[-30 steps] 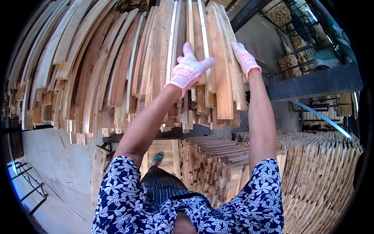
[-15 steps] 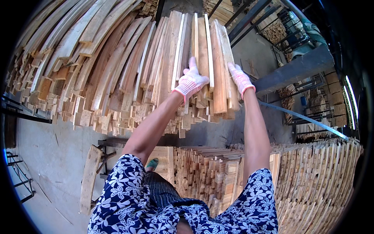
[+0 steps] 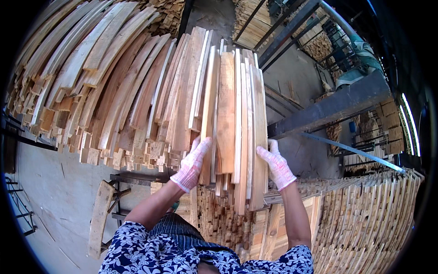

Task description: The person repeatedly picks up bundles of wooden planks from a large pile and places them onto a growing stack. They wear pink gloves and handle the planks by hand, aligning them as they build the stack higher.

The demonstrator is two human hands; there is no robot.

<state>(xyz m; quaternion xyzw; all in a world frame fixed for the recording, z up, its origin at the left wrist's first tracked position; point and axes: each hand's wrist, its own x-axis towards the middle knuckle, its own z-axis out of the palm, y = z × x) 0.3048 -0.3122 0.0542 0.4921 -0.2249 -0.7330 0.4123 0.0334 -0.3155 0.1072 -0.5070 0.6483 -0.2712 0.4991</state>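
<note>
Between my two gloved hands is a bundle of long wooden slats (image 3: 226,114), standing out toward me past the big pile of slats (image 3: 118,91). My left hand (image 3: 194,165), in a pale pink-and-white knit glove, presses the bundle's left side, thumb up along the wood. Against the right side lies my right hand (image 3: 277,165), gloved alike, its fingers partly hidden behind the outer slat. The near ends of the bundle are uneven and hang over the stack below.
Stacked wood (image 3: 365,219) fills the lower right. A dark metal beam (image 3: 328,107) juts in at the right, with a thin blue bar (image 3: 353,150) below it. At lower left a curved board (image 3: 100,219) rests on a metal frame over the concrete floor (image 3: 54,192).
Both hands have come nearer my body, and a bundle of slats has slid out from the pile with them. My left hand has shifted left, to the bundle's side.
</note>
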